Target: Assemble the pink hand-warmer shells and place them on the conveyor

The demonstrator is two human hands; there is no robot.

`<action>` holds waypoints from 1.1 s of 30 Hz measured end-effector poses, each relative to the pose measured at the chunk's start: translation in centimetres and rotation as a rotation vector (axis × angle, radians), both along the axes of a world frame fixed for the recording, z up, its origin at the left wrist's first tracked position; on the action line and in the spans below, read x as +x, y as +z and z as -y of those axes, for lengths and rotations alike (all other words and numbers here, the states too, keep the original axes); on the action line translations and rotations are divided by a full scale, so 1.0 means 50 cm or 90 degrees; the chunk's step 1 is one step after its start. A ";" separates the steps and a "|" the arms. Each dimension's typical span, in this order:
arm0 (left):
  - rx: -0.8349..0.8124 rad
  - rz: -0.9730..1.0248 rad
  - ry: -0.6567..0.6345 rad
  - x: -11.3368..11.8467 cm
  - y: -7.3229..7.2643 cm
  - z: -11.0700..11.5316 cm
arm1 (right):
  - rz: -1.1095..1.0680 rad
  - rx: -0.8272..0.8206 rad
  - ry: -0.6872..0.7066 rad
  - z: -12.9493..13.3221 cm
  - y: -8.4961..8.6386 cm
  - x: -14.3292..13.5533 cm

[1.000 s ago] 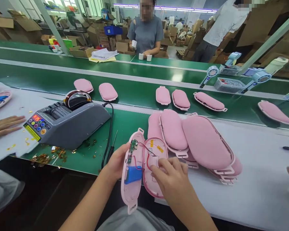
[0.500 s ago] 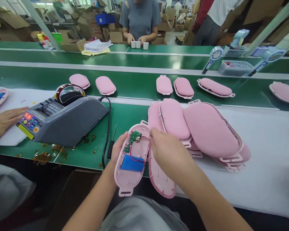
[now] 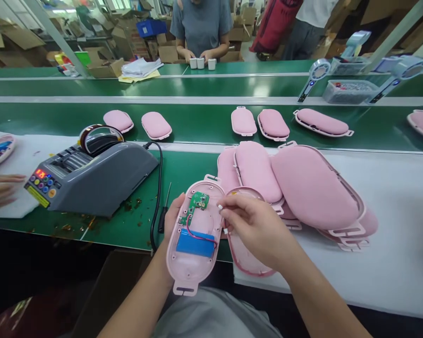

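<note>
Left hand [image 3: 172, 218] cradling an open pink shell half [image 3: 196, 234], blue battery [image 3: 196, 242] and green circuit board [image 3: 199, 201] inside; right hand [image 3: 255, 230] pinching a small white connector [image 3: 219, 206] above the second shell half [image 3: 245, 253]; stacked pink covers [image 3: 296, 183] just behind, grey tape dispenser [image 3: 91, 178] to the left

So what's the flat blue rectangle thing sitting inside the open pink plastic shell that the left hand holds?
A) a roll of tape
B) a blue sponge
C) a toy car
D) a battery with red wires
D: the flat blue rectangular battery lies in the open pink plastic shell, with thin red wires running up towards the small green circuit board.
</note>
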State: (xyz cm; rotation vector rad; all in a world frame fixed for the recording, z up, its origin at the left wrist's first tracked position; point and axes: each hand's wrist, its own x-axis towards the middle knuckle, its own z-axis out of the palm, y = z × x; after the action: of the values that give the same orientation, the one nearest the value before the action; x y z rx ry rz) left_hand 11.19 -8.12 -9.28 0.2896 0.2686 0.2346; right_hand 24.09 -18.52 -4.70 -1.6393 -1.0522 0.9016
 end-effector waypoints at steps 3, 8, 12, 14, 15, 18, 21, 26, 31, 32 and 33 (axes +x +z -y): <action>0.009 0.016 0.001 -0.008 -0.010 0.000 | -0.119 0.031 -0.040 0.018 -0.016 -0.004; 0.031 -0.001 0.035 -0.006 -0.009 0.009 | 0.009 -0.044 -0.014 0.022 -0.015 -0.021; 0.064 -0.009 0.032 -0.002 0.010 0.021 | 0.105 -0.080 0.026 0.009 0.003 -0.021; 0.095 -0.011 0.039 -0.003 0.019 0.027 | 0.084 -0.082 0.030 0.004 0.012 -0.018; 0.109 -0.010 0.039 -0.005 0.021 0.029 | 0.072 -0.085 0.028 0.001 0.016 -0.016; 0.135 0.005 0.038 -0.010 0.022 0.038 | 0.035 -0.105 0.012 -0.002 0.021 -0.015; 0.158 0.012 0.074 -0.008 0.022 0.047 | 0.017 -0.122 0.011 -0.002 0.021 -0.015; 0.220 0.007 0.112 0.005 0.032 0.053 | -0.014 -0.117 0.031 -0.001 0.020 -0.009; 0.272 -0.015 0.098 0.008 0.029 0.049 | -0.063 -0.127 0.050 -0.002 0.019 0.000; 0.266 -0.017 0.095 0.008 0.027 0.048 | -0.059 -0.126 0.050 -0.003 0.018 -0.001; 0.260 -0.016 0.092 0.008 0.025 0.048 | -0.051 -0.126 0.047 -0.005 0.018 -0.001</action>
State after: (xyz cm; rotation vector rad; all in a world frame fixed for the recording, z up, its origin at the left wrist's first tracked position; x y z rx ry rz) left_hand 11.60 -10.51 -8.02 0.6789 0.2657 0.4291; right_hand 24.03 -18.28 -3.82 -1.7195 -0.9993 1.1417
